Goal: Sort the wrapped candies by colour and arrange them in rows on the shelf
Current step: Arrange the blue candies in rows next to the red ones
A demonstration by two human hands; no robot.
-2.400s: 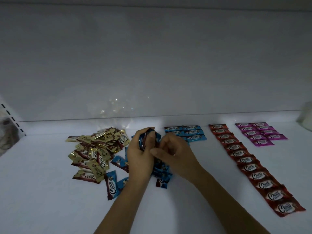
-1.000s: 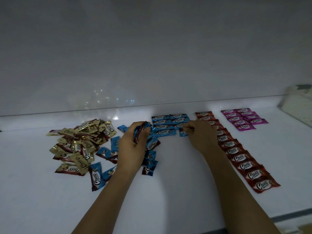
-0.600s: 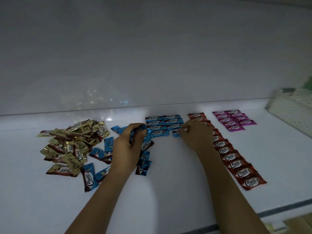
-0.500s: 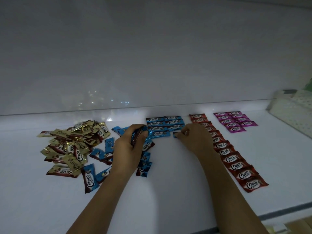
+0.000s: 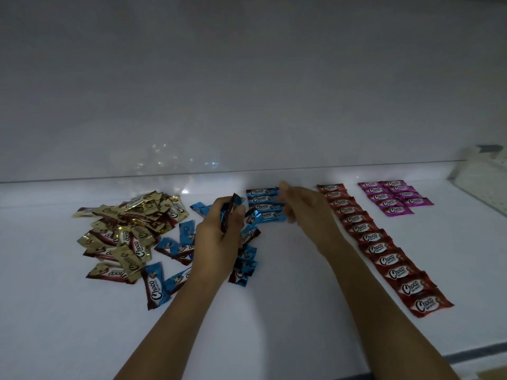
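Note:
My left hand is shut on a small stack of blue candies, held upright above the shelf. Loose blue candies lie around and under it. Just right of it lie neat blue rows. My right hand hovers over their right part, thumb up, fingers apart and blurred, with nothing seen in it; it hides that part. A long red row runs from back to front on the right. Two short pink rows sit beyond it. An unsorted gold pile lies left.
A white perforated basket stands at the far right of the shelf. The white back wall rises right behind the candies. The shelf's front edge shows at the lower right.
My right hand laid a blue candy at the blue rows and has now lifted slightly with fingers spread. My left hand keeps hold of the blue stack. The view shifted a little.

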